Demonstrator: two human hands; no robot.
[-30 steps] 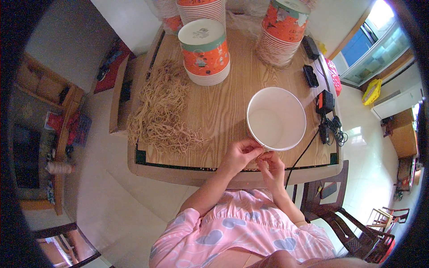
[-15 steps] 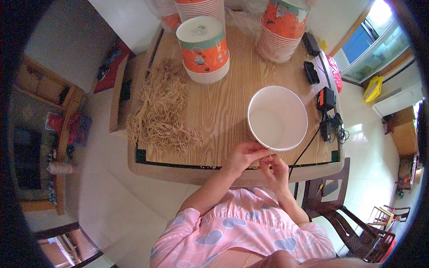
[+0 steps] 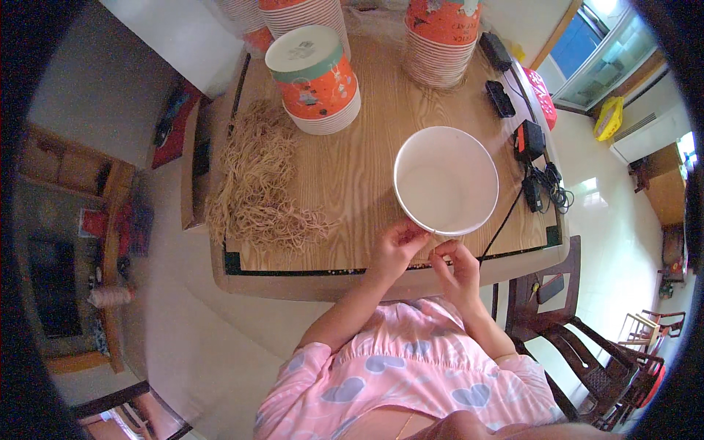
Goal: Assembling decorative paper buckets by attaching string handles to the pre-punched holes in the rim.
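A white paper bucket (image 3: 446, 180) stands near the table's front edge, its open mouth tilted toward me. At its near rim is my left hand (image 3: 397, 248), closed with the fingertips on the rim. Just to the right, below the rim, my right hand (image 3: 457, 270) pinches what looks like a thin tan string, barely visible between the hands. A loose heap of tan string (image 3: 260, 183) lies on the table's left side. Behind it, an upside-down stack of orange and green printed paper buckets (image 3: 315, 84) stands on the wooden table (image 3: 359, 161).
More stacked buckets (image 3: 440, 48) stand at the back. Along the right edge lie a black adapter (image 3: 530, 141), coiled cables (image 3: 546, 189) and a black case (image 3: 501, 100). A cable crosses the table's front right. A dark wooden chair (image 3: 565, 323) stands at right.
My right hand has drawn slightly down from the rim, and the gap between my hands is a little wider. The whole view has shifted slightly.
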